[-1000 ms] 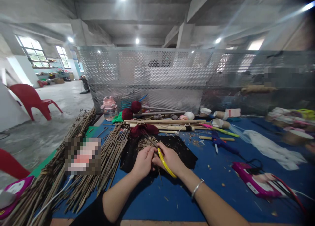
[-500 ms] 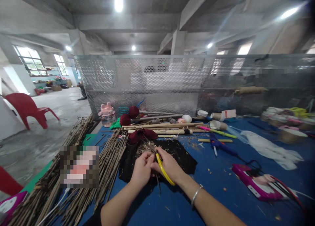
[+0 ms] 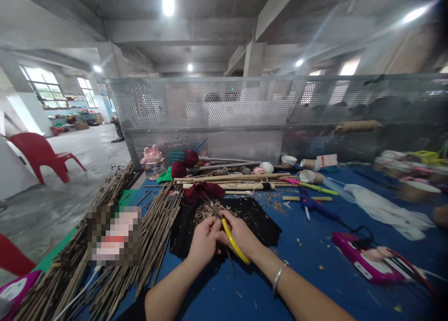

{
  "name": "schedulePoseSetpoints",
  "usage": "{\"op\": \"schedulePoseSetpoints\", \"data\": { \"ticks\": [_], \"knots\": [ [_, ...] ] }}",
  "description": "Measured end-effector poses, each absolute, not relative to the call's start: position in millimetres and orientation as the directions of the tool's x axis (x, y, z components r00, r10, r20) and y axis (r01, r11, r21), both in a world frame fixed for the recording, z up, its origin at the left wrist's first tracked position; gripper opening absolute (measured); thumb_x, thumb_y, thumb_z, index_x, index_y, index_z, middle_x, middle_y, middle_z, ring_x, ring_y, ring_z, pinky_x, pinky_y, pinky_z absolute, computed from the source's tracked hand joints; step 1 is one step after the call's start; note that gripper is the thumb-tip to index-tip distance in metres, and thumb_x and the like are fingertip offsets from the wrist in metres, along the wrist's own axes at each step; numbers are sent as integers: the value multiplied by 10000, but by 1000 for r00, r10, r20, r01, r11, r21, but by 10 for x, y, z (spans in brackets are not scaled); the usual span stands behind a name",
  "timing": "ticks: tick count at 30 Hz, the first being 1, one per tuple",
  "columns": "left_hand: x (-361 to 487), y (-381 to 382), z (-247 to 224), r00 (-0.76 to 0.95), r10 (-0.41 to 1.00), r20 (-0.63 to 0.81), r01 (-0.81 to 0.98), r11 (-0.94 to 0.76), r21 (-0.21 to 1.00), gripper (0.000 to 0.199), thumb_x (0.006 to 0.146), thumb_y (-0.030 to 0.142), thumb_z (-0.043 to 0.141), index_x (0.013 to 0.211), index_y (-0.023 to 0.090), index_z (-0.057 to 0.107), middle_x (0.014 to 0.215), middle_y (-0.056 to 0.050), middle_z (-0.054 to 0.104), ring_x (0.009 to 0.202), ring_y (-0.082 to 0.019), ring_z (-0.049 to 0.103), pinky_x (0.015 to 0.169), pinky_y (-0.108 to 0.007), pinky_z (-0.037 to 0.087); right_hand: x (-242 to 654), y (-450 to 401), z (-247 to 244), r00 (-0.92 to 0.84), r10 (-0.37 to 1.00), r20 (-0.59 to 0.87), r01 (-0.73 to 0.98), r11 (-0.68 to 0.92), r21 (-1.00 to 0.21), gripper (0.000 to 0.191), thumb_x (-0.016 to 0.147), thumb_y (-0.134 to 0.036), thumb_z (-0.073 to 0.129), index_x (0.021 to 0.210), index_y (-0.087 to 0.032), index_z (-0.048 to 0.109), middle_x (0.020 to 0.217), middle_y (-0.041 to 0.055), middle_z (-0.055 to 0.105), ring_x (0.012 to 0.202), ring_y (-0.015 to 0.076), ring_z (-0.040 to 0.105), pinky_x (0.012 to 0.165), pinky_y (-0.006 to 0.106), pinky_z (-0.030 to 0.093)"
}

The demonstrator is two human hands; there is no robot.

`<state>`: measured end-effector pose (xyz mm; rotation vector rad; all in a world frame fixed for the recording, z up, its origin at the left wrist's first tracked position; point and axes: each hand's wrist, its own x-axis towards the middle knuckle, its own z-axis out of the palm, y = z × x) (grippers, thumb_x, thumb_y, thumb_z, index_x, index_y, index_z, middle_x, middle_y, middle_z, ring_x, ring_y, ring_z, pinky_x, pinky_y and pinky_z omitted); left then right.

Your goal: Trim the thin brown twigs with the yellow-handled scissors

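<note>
Looking through the head view, I saw both hands brought together low over a black cloth (image 3: 268, 230), near the middle of the blue surface (image 3: 297, 288). The right hand (image 3: 241, 232) was wrapped around yellow-handled scissors (image 3: 230, 237), blades pointing far and left; that angle seemed to keep the tips away from the forearms. The left hand (image 3: 203, 239) was curled closed just beside it, fingertips pinched together, apparently on a thin dark stick (image 3: 231, 262) whose end poked out on the near side, beneath the hands. I judged that the left hand was steadying it against the scissors, though the contact itself was hidden.

Scraps (image 3: 206, 212) lay heaped on the cloth just beyond the fingers, so I took the cloth as a catch for loose bits. A spread of sticks (image 3: 154, 232) lay to the left, probably for easy reach.

Both forearms came in from the near edge and angled inward, wrists low; the right wore a silver bracelet (image 3: 280, 278), the left a black sleeve (image 3: 135, 308).
</note>
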<state>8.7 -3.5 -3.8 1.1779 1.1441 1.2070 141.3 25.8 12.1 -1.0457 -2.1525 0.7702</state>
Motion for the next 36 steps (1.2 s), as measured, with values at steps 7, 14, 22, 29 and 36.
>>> {"op": "schedulePoseSetpoints", "data": {
  "ticks": [7, 14, 22, 29, 36],
  "knots": [
    [80, -41, -1, 3, 1000, -29, -7, 29, 1000, 341, 777, 497, 474, 777, 159, 520, 519, 41, 469, 385, -83, 442, 299, -171, 364, 1443, 312, 81, -485, 839, 248, 547, 512, -662, 493, 716, -544, 600, 1017, -157, 545, 701, 39, 631, 590, 152, 551, 550, 217, 382],
    [67, -38, 40, 31, 1000, -6, -72, 8, 997, 362, 774, 509, 474, 813, 153, 530, 524, 41, 496, 353, -65, 409, 309, -174, 363, 1474, 290, 139, -488, 838, 242, 579, 519, -629, 502, 718, -517, 603, 1087, -187, 518, 790, 39, 645, 653, 170, 580, 603, 245, 415],
    [51, -29, -6, 76, 997, 9, -117, 0, 993, 373, 766, 527, 492, 749, 155, 487, 500, 43, 513, 317, -57, 408, 311, -176, 370, 1474, 277, 146, -534, 792, 296, 520, 584, -624, 690, 666, -527, 645, 1209, -149, 447, 1178, 148, 527, 1060, 257, 507, 892, 359, 392],
    [46, -24, 3, 74, 997, 2, -96, 5, 995, 383, 756, 540, 500, 736, 158, 493, 494, 64, 454, 321, -43, 384, 298, -158, 367, 1453, 268, 134, -531, 791, 305, 460, 571, -680, 567, 705, -527, 620, 1114, -161, 480, 875, 53, 598, 728, 165, 539, 647, 247, 414],
    [52, -40, 40, 50, 998, 25, -67, -22, 998, 374, 777, 530, 473, 741, 158, 491, 501, 63, 465, 312, -44, 397, 300, -156, 345, 1445, 263, 151, -544, 790, 282, 444, 557, -702, 521, 702, -550, 612, 1031, -164, 494, 721, 7, 585, 597, 126, 491, 543, 206, 358]
  ]
}}
